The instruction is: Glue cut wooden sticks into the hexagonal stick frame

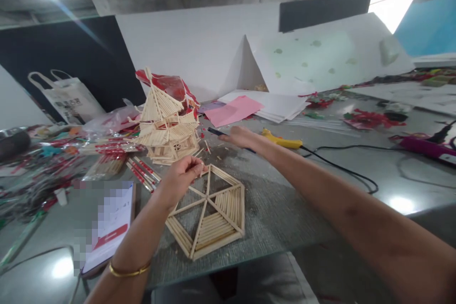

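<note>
A flat hexagon frame of wooden sticks (210, 216) lies on the grey table in front of me. My left hand (180, 175) is closed in a pinch on a short wooden stick at the frame's upper left edge. My right hand (240, 137) reaches out beyond the frame and grips a dark pen-like tool (215, 131). A small pagoda model built of sticks (166, 126) stands just behind my left hand.
Bundles of chopsticks in red wrappers (140, 171) lie left of the frame. A phone (109, 228) sits near the front left edge. A yellow cutter (283, 141), a black cable (342, 168), pink paper (233, 110) and a purple tool (425, 147) lie to the right.
</note>
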